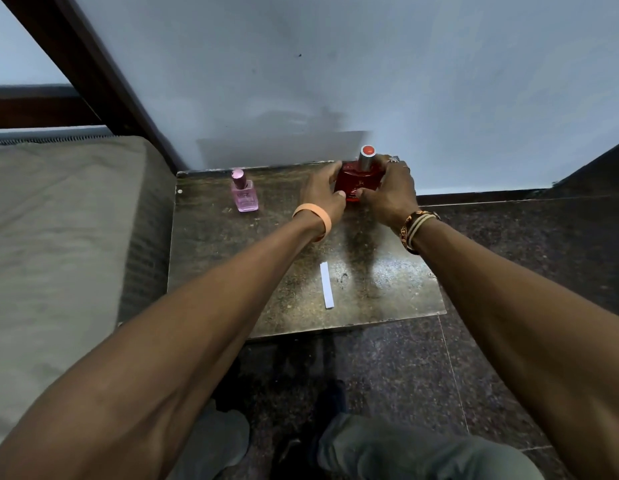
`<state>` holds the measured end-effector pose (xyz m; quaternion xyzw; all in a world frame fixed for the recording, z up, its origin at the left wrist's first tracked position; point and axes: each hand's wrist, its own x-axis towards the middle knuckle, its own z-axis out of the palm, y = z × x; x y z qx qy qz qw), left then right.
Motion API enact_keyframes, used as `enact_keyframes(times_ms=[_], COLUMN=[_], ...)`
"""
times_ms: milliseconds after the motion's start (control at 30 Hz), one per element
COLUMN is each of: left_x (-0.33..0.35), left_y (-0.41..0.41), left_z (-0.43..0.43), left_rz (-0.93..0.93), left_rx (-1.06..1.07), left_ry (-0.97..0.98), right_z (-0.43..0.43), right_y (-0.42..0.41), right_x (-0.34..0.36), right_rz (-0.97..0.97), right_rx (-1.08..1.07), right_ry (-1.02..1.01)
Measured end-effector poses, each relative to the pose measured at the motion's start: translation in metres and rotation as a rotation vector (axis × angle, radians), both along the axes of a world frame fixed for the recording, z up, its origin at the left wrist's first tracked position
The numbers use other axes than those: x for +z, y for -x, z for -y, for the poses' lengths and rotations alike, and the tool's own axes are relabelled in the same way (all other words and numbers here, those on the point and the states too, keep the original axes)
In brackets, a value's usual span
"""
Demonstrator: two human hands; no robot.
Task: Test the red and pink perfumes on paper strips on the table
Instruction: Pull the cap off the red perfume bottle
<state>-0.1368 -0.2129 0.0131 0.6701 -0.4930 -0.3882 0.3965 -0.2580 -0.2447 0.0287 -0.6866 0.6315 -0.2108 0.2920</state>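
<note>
Fingers of left hand and right hand clasp red perfume, hiding its sides.

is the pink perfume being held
No, the left hand and right hand grip the red perfume; the pink perfume stands untouched.

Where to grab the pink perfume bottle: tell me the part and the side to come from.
Probably the square glass body of the pink perfume bottle, below its narrow cap, pinched across its flat sides. It stands upright with the wall behind, so come from the front. The left hand, now on the red perfume bottle, is nearer.
</note>
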Motion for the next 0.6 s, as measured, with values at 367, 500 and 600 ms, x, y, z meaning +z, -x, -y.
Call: enact_keyframes(times_ms=[367, 500, 600], left_x=[0.023, 0.033, 0.036], left_y=[0.024, 0.046, 0.06], left_z=[-0.034, -0.058, -0.077], left_rz=[-0.092, -0.093, -0.063], left_rx=[-0.091, -0.161, -0.183], left_ry=[-0.045, -0.064, -0.1], right_z=[-0.053, -0.085, -0.106], right_y=[0.032, 0.054, 0.067], right_x=[0.007, 0.014, 0.017], right_rz=[-0.051, -0.042, -0.068], right_rx=[-0.05, -0.129, -0.154], right_ry=[-0.018, -0.066, -0.069])
